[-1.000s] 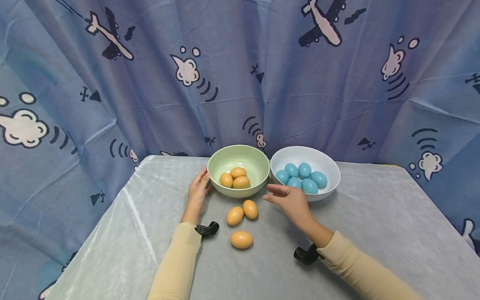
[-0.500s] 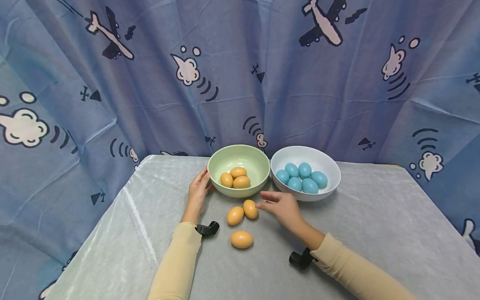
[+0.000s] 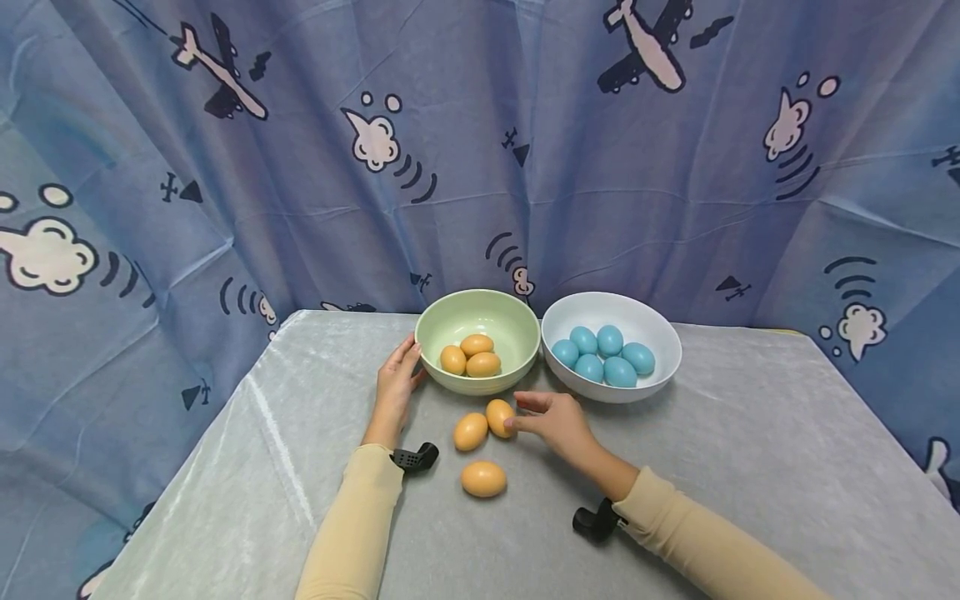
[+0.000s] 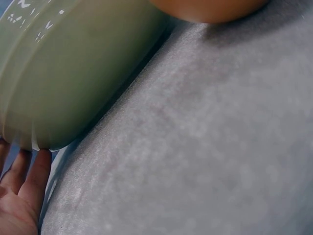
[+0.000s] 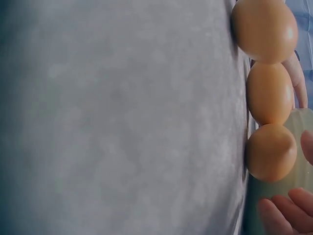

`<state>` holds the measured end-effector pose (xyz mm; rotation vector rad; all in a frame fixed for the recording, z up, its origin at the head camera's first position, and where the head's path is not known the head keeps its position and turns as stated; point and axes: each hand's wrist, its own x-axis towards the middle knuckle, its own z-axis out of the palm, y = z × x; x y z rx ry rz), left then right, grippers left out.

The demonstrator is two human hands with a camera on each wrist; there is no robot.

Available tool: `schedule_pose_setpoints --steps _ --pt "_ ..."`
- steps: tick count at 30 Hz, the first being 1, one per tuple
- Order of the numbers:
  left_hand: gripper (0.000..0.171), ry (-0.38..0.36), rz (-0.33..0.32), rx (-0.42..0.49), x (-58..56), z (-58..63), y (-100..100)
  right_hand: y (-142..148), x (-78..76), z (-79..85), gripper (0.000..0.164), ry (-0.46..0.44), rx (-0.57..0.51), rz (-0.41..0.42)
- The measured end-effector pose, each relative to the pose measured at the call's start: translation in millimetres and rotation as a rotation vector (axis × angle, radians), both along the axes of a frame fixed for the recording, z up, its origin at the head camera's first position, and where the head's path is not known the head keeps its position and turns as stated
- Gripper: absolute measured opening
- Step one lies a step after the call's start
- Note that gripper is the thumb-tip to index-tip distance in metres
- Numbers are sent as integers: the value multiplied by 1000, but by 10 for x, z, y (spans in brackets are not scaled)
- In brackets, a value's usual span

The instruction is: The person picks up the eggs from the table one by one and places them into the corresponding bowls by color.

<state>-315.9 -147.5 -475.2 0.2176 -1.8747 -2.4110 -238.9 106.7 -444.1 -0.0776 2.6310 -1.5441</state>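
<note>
My left hand rests at the left side of a light green bowl. In the left wrist view its fairly straight fingers touch the bowl's outer wall. Three orange eggs lie inside that bowl. In front of it, two orange eggs sit side by side on the table: a right one and a left one. A third egg lies nearer. My right hand hovers at the right egg, thumb and fingers spread apart. The right wrist view shows a gap between fingertips and egg.
A white bowl with several blue eggs stands to the right, close against the green bowl. Both are near the back edge of the grey cloth-covered table. A blue patterned curtain hangs behind.
My right hand has moved left and toward me, from in front of the white bowl to the right orange egg. The left hand, bowls and eggs have stayed put.
</note>
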Motion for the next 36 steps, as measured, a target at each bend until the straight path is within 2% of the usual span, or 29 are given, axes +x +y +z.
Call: schedule_pose_setpoints --steps 13,24,32,36 --pt "50 -4 19 -4 13 10 20 -71 -20 -39 53 -26 -3 9" --pt "51 -9 8 -18 4 7 6 -148 -40 -69 49 -29 -28 4" --pt "52 -9 0 -4 -8 -4 2 -146 -28 -20 49 -32 -19 3" --pt "53 -2 -2 0 2 3 -2 -118 -10 89 48 -15 -26 12"
